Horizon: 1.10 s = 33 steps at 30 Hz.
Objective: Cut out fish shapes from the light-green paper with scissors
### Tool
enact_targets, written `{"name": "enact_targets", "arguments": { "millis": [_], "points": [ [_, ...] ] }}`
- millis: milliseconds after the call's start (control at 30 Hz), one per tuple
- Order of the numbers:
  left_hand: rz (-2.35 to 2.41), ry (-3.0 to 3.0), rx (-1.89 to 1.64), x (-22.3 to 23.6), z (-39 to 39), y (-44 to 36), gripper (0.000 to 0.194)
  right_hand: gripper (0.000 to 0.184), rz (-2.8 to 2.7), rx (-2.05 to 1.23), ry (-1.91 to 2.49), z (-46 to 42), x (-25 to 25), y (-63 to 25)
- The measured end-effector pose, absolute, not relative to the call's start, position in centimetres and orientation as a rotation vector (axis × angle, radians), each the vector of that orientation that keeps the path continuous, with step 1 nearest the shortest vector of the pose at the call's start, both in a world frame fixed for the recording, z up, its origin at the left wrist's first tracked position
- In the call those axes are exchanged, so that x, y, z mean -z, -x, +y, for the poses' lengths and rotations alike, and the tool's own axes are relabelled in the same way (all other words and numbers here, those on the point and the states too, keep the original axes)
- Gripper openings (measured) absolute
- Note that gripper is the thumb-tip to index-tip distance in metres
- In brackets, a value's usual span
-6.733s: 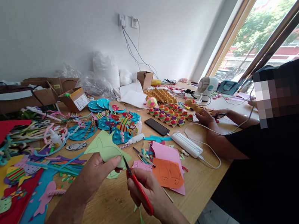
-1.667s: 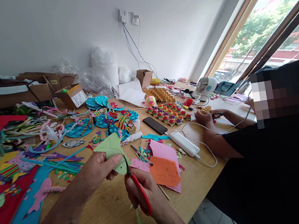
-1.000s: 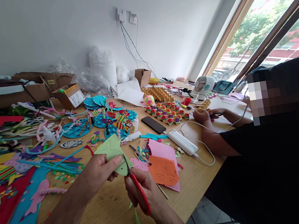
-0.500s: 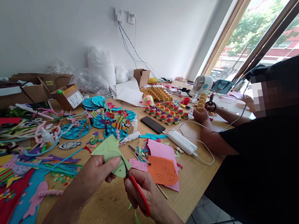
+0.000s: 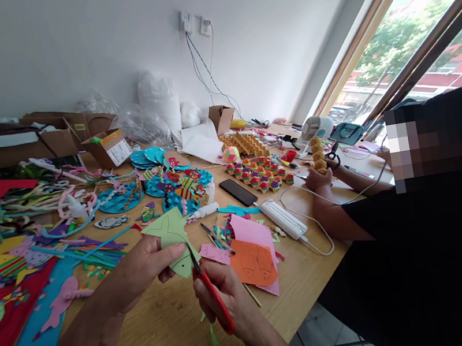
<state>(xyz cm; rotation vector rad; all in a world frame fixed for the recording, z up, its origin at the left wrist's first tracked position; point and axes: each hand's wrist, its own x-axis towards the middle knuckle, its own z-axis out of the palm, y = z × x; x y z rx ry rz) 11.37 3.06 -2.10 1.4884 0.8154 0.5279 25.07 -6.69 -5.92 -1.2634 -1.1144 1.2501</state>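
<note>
My left hand (image 5: pixel 147 265) pinches a light green foam sheet (image 5: pixel 171 238) with a fish outline, held above the wooden table (image 5: pixel 170 340). My right hand (image 5: pixel 221 294) is closed round red-handled scissors (image 5: pixel 210 293), whose blades meet the lower edge of the green sheet. A thin green offcut (image 5: pixel 214 339) lies on the table under my right hand. Orange (image 5: pixel 254 263) and pink (image 5: pixel 252 234) foam sheets lie just right of the scissors.
A person in black sits at the right; their hand (image 5: pixel 317 178) holds up a tan corrugated roll (image 5: pixel 318 154). A phone (image 5: pixel 238 192), white power strip (image 5: pixel 282 218), small fan (image 5: pixel 315 127), decorated blue discs (image 5: pixel 181 189), pipe cleaners (image 5: pixel 34 207) and foam sheets (image 5: pixel 10 301) crowd the table.
The green sheet has been turned and trimmed in my hands while the scissors kept at its lower edge. The person beside me has lifted the tan roll upright.
</note>
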Motion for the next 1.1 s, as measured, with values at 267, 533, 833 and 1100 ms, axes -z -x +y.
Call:
{"name": "enact_targets", "arguments": {
  "millis": [267,533,833,1100],
  "points": [
    [0.814,-1.442,-0.522,1.91,3.05,-11.56,0.027,0.03,-1.147,-1.197,1.306,-6.63,6.39,-25.15],
    [0.846,-1.505,-0.58,2.12,3.36,-10.88,0.034,0.039,-1.124,-1.236,1.247,-6.51,6.14,-25.19],
    [0.841,-1.487,-0.575,1.85,2.99,-11.62,0.034,0.041,-1.069,-1.259,1.266,-6.44,5.92,-24.76],
    [0.84,-1.472,-0.587,2.27,3.08,-11.47,0.033,0.048,-1.063,-1.244,1.272,-6.5,5.72,-24.76]
  ]
}}
